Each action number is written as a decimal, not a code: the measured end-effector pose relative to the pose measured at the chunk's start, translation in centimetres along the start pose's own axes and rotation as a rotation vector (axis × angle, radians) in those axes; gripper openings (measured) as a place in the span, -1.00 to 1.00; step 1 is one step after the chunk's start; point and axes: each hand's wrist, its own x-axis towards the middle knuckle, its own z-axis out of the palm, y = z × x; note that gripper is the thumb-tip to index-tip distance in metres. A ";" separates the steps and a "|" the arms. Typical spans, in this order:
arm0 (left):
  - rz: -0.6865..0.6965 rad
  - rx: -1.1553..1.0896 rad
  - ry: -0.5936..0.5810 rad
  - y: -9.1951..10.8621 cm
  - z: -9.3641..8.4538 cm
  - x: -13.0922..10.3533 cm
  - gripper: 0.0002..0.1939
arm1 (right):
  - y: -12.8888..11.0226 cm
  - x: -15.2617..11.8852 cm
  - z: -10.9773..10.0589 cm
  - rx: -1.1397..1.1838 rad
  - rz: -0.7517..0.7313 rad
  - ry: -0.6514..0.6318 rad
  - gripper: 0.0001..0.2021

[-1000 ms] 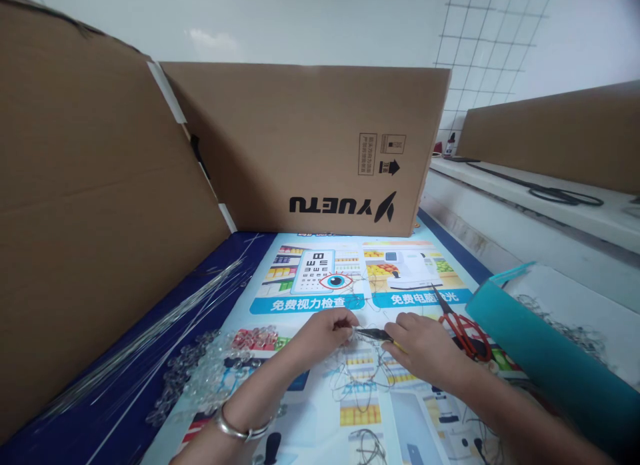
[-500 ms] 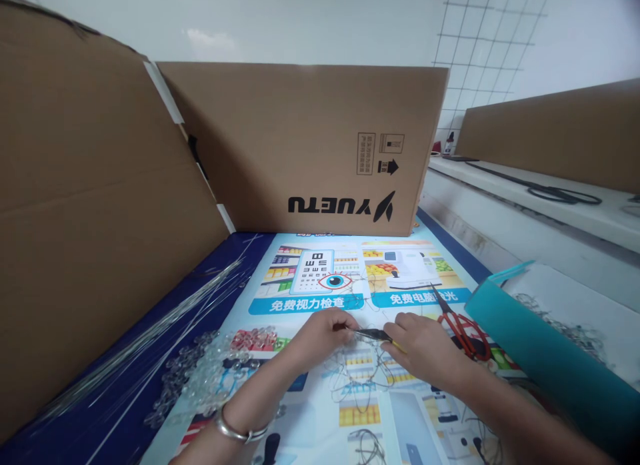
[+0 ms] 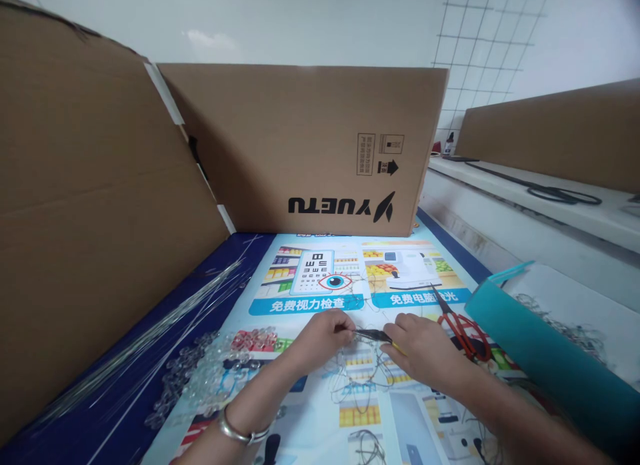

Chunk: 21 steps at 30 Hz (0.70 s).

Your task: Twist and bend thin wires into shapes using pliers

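Note:
My right hand (image 3: 417, 345) is closed on a pair of pliers (image 3: 374, 334) with dark jaws and yellow handles. The jaws point left and meet the fingertips of my left hand (image 3: 327, 337). Those fingers are pinched together on something too small to make out, perhaps a wire end. Thin looped wire (image 3: 357, 382) hangs and lies below both hands, over the printed poster. Left of my left forearm is a spread of clear glass-like beads (image 3: 205, 372), some over a reddish patch of the print.
Red-handled scissors (image 3: 465, 332) lie right of my right hand. Beyond stands a teal box (image 3: 550, 352) holding small wire pieces. Long straight wires (image 3: 150, 342) lie at left. Cardboard panels (image 3: 300, 132) wall the back and left. A wire bundle (image 3: 369, 446) lies near the front.
Almost nothing differs. Both hands and the pliers stay at nearly the same place, with only a very slight shift.

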 end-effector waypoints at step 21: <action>-0.041 -0.140 -0.019 -0.4 0.1 0.1 -0.89 | -1.0 -0.2 -0.9 -0.118 -0.038 0.056 -0.84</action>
